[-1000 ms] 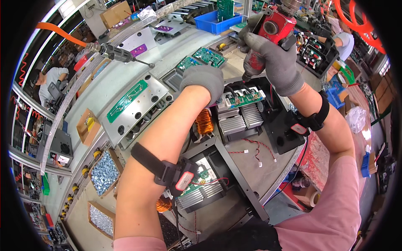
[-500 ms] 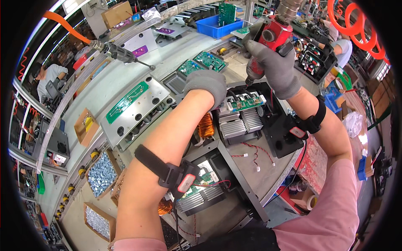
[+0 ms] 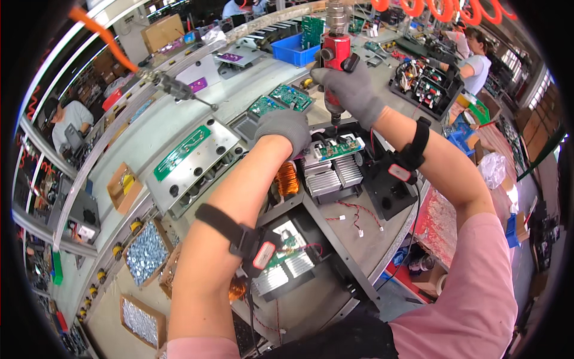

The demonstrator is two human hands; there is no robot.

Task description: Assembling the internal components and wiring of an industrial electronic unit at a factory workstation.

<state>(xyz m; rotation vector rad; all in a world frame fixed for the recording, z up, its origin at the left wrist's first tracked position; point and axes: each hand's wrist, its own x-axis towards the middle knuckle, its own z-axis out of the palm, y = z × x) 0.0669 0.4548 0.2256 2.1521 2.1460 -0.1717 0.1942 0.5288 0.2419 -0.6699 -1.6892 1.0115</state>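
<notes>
My gloved right hand [image 3: 353,90] is wrapped around the red power screwdriver [image 3: 336,51], its tip pointing down at the far side of the black case [image 3: 382,186] below; from here I can't make out contact. My left hand [image 3: 281,128] sits left of the green board [image 3: 341,148], just beyond the copper coil [image 3: 287,179]; its fingers are hidden, so I can't tell whether it grips anything. I'd hold the tool upright, press evenly and guide the tip clear of the board.
</notes>
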